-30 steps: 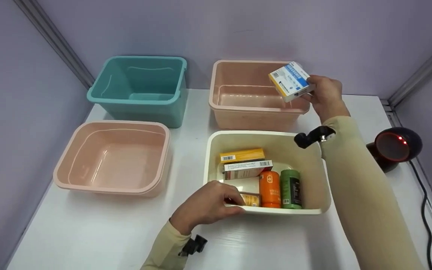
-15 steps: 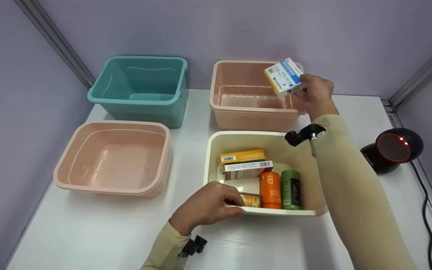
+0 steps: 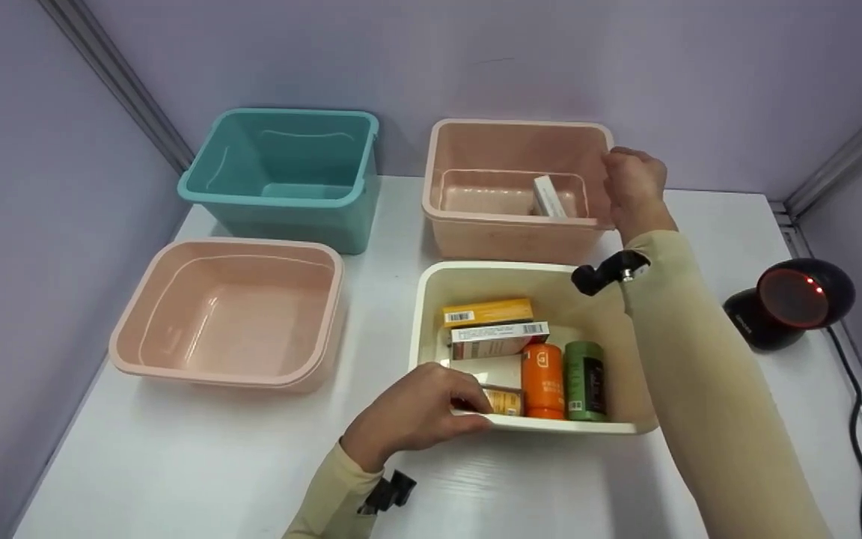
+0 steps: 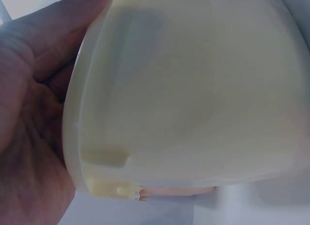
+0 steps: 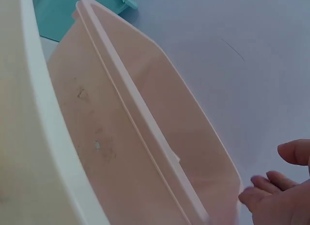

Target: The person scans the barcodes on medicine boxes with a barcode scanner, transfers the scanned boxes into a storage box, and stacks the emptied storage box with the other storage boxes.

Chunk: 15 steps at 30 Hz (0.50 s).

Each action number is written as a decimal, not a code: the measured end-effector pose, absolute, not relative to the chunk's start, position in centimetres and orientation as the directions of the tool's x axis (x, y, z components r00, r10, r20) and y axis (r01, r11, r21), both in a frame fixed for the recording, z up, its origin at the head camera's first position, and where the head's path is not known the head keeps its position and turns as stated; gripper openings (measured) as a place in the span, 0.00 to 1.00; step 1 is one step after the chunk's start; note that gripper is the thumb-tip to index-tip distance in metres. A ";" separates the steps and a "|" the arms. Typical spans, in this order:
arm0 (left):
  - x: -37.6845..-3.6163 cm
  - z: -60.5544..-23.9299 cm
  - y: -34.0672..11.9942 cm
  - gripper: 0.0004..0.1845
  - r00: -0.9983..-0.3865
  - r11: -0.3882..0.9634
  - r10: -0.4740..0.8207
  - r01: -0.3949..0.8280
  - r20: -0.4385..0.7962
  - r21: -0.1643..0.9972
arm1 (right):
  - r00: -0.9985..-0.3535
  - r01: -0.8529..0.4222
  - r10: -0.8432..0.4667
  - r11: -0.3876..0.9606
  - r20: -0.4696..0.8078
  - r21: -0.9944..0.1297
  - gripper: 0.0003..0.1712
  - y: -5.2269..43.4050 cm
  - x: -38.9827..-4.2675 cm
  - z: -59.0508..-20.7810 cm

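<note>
My left hand (image 3: 420, 408) grips the near rim of a cream bin (image 3: 588, 428), thumb outside. The left wrist view shows the palm and curled fingers along the bin's edge (image 4: 72, 123). Inside the cream bin are a yellow box (image 3: 494, 310), a white box (image 3: 502, 340), a small yellow box (image 3: 506, 402), an orange bottle (image 3: 543, 382) and a green bottle (image 3: 586, 380). Beside the right rim of the back pink bin (image 3: 506, 238) is my right hand (image 3: 637, 187), holding nothing. The right wrist view shows its thumb apart from the fingers (image 5: 264, 186). A white medicine box (image 3: 548, 198) is inside that bin, its lower part hidden.
A teal bin (image 3: 274, 203) stands at the back left, with another pink bin (image 3: 225, 378) in front of it. On the right is a black scanner (image 3: 805, 293) with red lights; its cable (image 3: 854, 434) runs down the right edge.
My right hand has let go of the white medicine box, which was held above the back pink bin and is now inside it. The left hand keeps its hold on the rim.
</note>
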<state>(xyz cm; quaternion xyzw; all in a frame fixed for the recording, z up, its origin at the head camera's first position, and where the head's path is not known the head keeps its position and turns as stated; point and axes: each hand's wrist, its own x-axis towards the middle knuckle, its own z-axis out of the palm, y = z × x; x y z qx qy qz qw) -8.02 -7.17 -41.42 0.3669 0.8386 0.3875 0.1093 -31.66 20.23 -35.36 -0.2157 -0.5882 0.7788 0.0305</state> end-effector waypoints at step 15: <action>-8.0 -41.4 -7.3 0.04 -0.701 0.422 0.705 0.539 0.110 0.729 | -0.976 0.144 0.100 -0.381 -0.195 -0.913 0.06 20.4 -29.7 -34.0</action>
